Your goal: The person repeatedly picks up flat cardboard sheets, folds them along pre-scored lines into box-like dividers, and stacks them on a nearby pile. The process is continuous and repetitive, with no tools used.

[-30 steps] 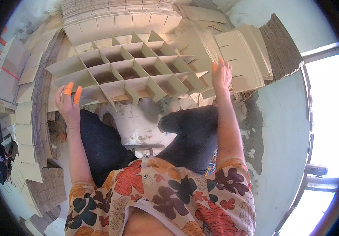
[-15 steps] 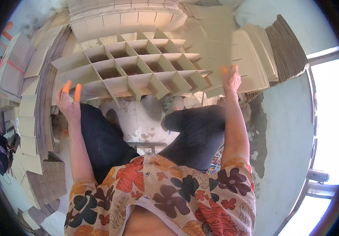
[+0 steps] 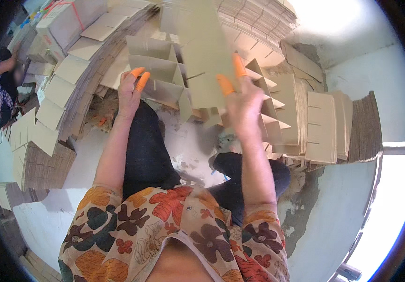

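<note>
A cardboard divider grid [image 3: 157, 64], made of interlocked slotted strips, stands open-celled in front of me. At its left side, my left hand [image 3: 129, 91] has its orange-covered fingertips drawn together on the end of a panel. My right hand [image 3: 247, 101], also with orange finger covers, pinches the near end of a long slotted cardboard strip [image 3: 203, 51]. Motion blurs this strip, which lies across the grid's middle and hides many of its cells. Right of that hand, more panel ends of the grid stick out.
Slotted cardboard sheets [image 3: 284, 115] stand stacked at the right, with a further pile [image 3: 364, 127] by the wall. Behind the grid rises another stack [image 3: 259, 23]. A long row of sheets [image 3: 73, 70] curves along the left, near a strapped carton [image 3: 66, 23]. Another person [image 3: 5, 89] sits far left.
My right hand has moved left with the strip, from beside the right stack to over the grid. My left fingers have come together at the grid's edge. The view has swung round.
</note>
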Action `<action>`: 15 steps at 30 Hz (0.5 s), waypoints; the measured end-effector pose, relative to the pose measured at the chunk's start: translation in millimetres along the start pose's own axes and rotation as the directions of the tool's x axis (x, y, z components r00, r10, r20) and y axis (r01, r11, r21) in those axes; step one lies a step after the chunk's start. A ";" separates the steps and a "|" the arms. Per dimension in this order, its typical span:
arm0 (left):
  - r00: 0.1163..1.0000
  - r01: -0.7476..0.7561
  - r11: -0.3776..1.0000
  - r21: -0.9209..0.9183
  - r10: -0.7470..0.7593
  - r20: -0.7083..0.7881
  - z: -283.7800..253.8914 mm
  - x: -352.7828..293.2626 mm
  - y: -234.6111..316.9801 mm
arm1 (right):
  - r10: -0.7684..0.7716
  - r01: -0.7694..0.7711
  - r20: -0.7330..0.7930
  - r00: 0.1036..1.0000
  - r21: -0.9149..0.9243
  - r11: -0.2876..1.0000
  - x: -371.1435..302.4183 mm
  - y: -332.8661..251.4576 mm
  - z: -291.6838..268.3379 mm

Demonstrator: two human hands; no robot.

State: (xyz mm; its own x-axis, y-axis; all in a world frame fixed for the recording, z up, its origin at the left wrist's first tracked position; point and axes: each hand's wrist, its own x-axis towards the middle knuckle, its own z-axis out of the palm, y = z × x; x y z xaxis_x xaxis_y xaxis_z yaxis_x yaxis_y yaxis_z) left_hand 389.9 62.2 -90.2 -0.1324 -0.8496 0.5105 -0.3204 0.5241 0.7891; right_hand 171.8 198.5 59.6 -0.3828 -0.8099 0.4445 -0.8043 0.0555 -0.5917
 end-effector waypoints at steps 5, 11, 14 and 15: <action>0.992 -0.125 0.991 0.051 0.126 -0.020 -2.6 0.3 -8.4 | -0.128 0.123 0.032 0.991 0.125 0.984 5.3 -29.5 54.0; 0.991 -0.129 0.990 0.051 0.127 0.043 -4.9 1.7 -13.3 | -0.213 0.202 0.086 0.973 0.120 0.972 10.5 -23.7 93.8; 0.993 -0.104 0.994 0.029 0.102 0.059 -3.7 3.0 -10.0 | -0.284 0.268 0.113 0.952 0.134 0.954 11.9 -14.9 108.7; 0.992 -0.109 0.994 0.030 0.107 0.060 -4.0 2.8 -10.2 | -0.318 0.301 0.120 0.940 0.142 0.943 12.0 -14.8 112.1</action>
State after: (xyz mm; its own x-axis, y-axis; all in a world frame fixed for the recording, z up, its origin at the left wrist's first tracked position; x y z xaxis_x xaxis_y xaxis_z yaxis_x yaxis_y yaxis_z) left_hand 396.5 54.7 -95.5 -0.2219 -0.7909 0.5703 -0.3322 0.6112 0.7184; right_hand 230.0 122.4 -1.7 -0.0494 -0.8492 0.5258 -0.8089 -0.2748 -0.5198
